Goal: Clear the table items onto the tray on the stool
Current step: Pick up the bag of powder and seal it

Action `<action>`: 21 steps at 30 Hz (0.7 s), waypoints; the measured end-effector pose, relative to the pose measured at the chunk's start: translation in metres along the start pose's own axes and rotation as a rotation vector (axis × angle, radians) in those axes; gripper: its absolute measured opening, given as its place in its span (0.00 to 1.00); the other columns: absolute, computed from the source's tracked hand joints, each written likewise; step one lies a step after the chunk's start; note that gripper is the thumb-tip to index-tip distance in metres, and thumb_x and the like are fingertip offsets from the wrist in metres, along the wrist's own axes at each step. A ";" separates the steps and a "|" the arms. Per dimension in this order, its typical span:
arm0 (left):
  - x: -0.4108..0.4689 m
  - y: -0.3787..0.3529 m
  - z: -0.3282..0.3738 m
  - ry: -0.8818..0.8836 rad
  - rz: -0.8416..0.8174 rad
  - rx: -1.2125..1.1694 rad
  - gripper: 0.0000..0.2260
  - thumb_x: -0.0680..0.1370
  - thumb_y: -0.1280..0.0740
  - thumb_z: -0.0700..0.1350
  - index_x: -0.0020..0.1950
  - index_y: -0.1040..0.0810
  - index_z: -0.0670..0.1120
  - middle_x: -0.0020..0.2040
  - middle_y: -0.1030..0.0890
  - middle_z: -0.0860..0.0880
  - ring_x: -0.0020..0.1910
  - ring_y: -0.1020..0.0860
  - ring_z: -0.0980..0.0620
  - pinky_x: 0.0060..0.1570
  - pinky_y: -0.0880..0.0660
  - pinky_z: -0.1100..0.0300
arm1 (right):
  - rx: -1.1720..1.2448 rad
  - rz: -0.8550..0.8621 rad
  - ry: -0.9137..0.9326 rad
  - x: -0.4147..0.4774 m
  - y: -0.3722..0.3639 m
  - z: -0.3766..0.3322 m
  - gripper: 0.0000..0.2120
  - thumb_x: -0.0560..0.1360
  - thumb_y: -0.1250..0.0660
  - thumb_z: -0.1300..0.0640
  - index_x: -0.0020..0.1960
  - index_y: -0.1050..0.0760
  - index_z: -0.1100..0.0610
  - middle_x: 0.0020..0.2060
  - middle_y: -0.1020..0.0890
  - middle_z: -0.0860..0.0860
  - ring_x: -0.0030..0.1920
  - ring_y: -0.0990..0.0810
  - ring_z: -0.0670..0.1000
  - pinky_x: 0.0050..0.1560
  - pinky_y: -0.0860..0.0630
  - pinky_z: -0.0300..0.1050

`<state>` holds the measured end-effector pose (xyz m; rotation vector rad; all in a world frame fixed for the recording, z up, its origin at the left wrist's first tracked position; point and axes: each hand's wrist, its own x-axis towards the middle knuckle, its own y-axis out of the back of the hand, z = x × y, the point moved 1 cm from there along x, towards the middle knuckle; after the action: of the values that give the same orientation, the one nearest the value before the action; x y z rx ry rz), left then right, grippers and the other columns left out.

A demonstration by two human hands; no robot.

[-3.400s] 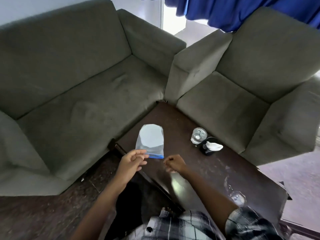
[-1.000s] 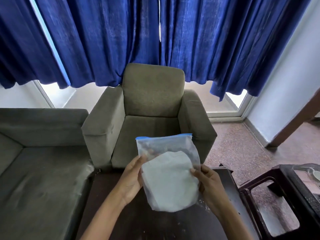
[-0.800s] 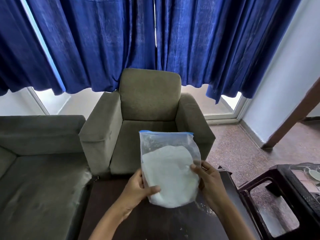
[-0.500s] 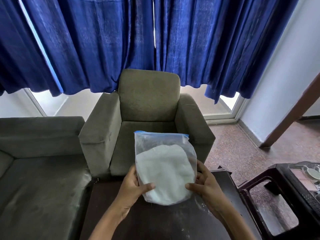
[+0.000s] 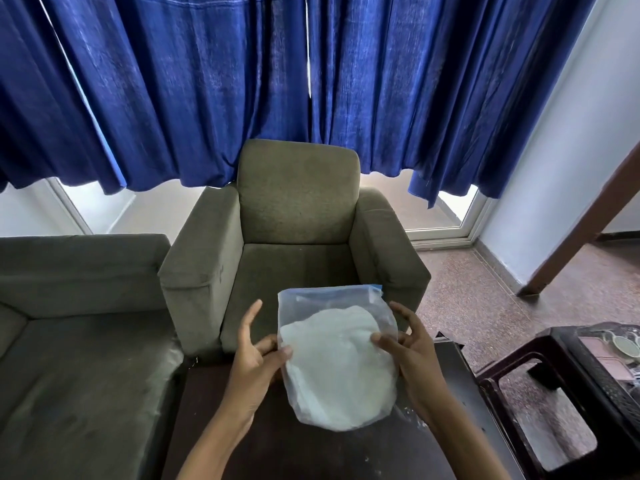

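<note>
Hands: left hand (image 5: 255, 358), right hand (image 5: 414, 355) pinch bag (image 5: 337, 368) sides, forearms angled inward

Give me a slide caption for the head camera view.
Both hands, left hand and right hand, hold a zip bag of white powder above the dark table.

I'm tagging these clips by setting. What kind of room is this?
Most likely a home living room: a grey armchair beside a matching sofa, blue curtains over the window, and a dark low table.
</note>
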<state>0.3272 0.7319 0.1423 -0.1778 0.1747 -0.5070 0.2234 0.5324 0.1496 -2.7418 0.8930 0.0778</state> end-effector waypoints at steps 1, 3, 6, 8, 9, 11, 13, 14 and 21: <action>0.001 0.002 0.000 -0.018 -0.010 0.040 0.33 0.62 0.25 0.47 0.64 0.32 0.61 0.50 0.16 0.46 0.49 0.17 0.51 0.45 0.20 0.60 | -0.006 -0.007 0.014 0.000 -0.001 0.001 0.29 0.68 0.29 0.69 0.63 0.31 0.48 0.46 0.15 0.57 0.46 0.16 0.58 0.49 0.19 0.54; 0.003 0.004 -0.001 -0.044 -0.006 0.139 0.22 0.70 0.27 0.39 0.60 0.24 0.55 0.54 0.17 0.46 0.52 0.18 0.53 0.45 0.21 0.65 | -0.048 -0.034 0.048 -0.001 -0.001 0.004 0.33 0.69 0.32 0.72 0.66 0.34 0.45 0.46 0.15 0.54 0.48 0.16 0.57 0.51 0.20 0.55; 0.006 0.008 -0.003 -0.056 -0.026 0.338 0.24 0.71 0.30 0.31 0.60 0.25 0.55 0.57 0.21 0.57 0.54 0.21 0.61 0.45 0.23 0.71 | -0.212 -0.107 0.103 0.000 0.001 0.003 0.34 0.67 0.32 0.74 0.65 0.29 0.45 0.54 0.18 0.50 0.54 0.19 0.54 0.57 0.22 0.58; 0.007 0.009 -0.001 -0.083 -0.063 0.487 0.28 0.70 0.29 0.33 0.62 0.28 0.59 0.58 0.25 0.64 0.55 0.23 0.64 0.45 0.24 0.70 | -0.346 -0.141 0.139 -0.001 0.001 0.000 0.33 0.65 0.33 0.72 0.62 0.28 0.41 0.58 0.21 0.45 0.58 0.22 0.49 0.60 0.23 0.54; 0.007 0.009 -0.001 -0.112 -0.067 0.571 0.29 0.69 0.28 0.34 0.63 0.29 0.60 0.57 0.26 0.66 0.55 0.24 0.64 0.45 0.24 0.70 | -0.388 -0.141 0.145 -0.001 0.001 -0.002 0.34 0.65 0.34 0.72 0.62 0.29 0.41 0.59 0.22 0.43 0.60 0.23 0.48 0.61 0.24 0.51; 0.007 0.010 -0.001 -0.204 -0.013 0.758 0.28 0.68 0.27 0.36 0.62 0.27 0.60 0.55 0.25 0.67 0.51 0.23 0.61 0.44 0.25 0.69 | -0.463 -0.116 0.157 0.001 0.001 -0.005 0.35 0.66 0.36 0.75 0.64 0.30 0.44 0.57 0.22 0.44 0.58 0.21 0.47 0.60 0.23 0.47; 0.009 0.008 0.001 -0.269 0.079 0.872 0.24 0.67 0.26 0.38 0.58 0.23 0.60 0.51 0.23 0.65 0.46 0.23 0.60 0.44 0.25 0.67 | -0.577 -0.079 0.200 0.004 0.001 -0.008 0.33 0.67 0.36 0.75 0.66 0.29 0.49 0.55 0.19 0.46 0.53 0.19 0.45 0.57 0.22 0.41; 0.010 0.007 0.001 -0.288 0.113 0.892 0.21 0.67 0.26 0.39 0.53 0.22 0.60 0.48 0.22 0.64 0.44 0.23 0.60 0.43 0.24 0.64 | -0.627 -0.063 0.219 0.005 0.001 -0.010 0.31 0.67 0.35 0.74 0.65 0.28 0.51 0.53 0.19 0.47 0.51 0.19 0.43 0.56 0.23 0.37; 0.025 0.011 -0.003 -0.278 0.146 0.807 0.13 0.66 0.24 0.41 0.33 0.23 0.58 0.52 0.26 0.59 0.54 0.26 0.54 0.53 0.26 0.55 | -0.750 -0.001 0.290 0.008 0.002 -0.019 0.12 0.69 0.32 0.69 0.46 0.17 0.54 0.36 0.18 0.41 0.37 0.21 0.33 0.39 0.28 0.25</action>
<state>0.3532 0.7287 0.1338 0.5489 -0.2915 -0.3700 0.2286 0.5217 0.1662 -3.5160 1.1115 0.0129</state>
